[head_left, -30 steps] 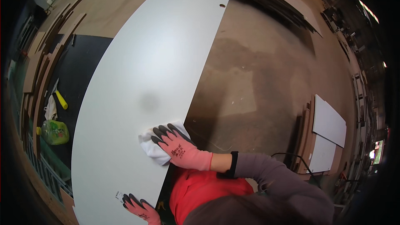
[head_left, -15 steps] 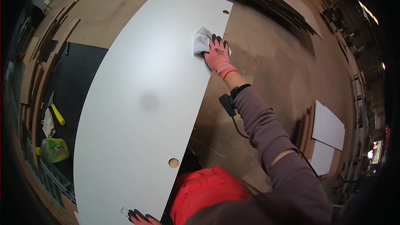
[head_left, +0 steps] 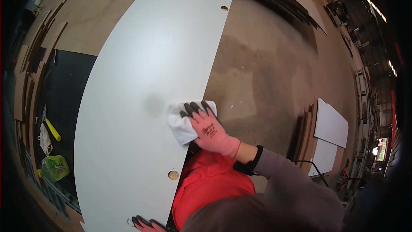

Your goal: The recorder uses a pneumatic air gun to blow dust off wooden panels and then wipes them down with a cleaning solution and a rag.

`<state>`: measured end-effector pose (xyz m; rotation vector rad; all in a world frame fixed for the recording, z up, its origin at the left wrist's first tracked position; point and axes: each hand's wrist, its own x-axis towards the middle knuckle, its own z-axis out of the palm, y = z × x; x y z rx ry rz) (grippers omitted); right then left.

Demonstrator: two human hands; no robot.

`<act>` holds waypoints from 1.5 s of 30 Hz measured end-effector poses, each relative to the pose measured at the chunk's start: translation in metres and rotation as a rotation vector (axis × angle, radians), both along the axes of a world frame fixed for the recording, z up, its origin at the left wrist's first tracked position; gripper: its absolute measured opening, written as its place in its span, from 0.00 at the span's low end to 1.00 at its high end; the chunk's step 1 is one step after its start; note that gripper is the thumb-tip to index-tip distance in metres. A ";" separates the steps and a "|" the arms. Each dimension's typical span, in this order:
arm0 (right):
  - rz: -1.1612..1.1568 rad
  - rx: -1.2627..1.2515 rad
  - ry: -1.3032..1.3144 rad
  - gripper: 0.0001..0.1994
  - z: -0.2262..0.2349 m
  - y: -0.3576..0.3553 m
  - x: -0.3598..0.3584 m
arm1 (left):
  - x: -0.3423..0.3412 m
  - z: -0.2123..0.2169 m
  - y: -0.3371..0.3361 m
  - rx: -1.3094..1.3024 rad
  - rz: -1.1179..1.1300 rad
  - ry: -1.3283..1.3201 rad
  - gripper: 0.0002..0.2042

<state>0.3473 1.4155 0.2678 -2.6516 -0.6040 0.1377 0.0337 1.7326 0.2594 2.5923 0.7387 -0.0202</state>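
Observation:
A long white board [head_left: 124, 116] with a curved left side lies before me, with one round hole [head_left: 173, 175] near and another hole [head_left: 224, 8] at its far right corner. My right hand [head_left: 209, 131], in a pink glove with black fingertips, presses a white cloth [head_left: 178, 124] onto the board's right edge. Its fingers lie over the bunched cloth. At the bottom of the view my left hand [head_left: 148, 224], gloved alike, rests fingers apart on the near end of the board, beside a small label [head_left: 130, 221]. Most of that hand is cut off.
On a dark surface to the left lie a green plastic jug [head_left: 56, 168], a yellow-handled tool [head_left: 53, 129] and wooden strips [head_left: 47, 60]. Stacked panels [head_left: 328, 135] stand at right, and a further board stack [head_left: 274, 0] lies at the far right.
My right hand has slid the cloth toward me along the board's right edge. My left hand stays near the same spot. The view has shifted slightly.

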 end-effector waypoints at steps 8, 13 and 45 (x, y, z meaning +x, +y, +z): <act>0.127 -0.047 0.007 0.21 -0.002 -0.015 0.015 | 0.088 0.013 -0.047 -0.029 -0.357 -0.203 0.32; 0.425 -0.028 0.255 0.25 0.005 -0.026 -0.014 | 0.103 0.005 -0.069 -0.062 -0.438 -0.008 0.41; 0.651 0.483 -0.034 0.20 -0.032 0.018 0.045 | 0.136 -0.017 -0.111 0.189 -0.463 0.002 0.42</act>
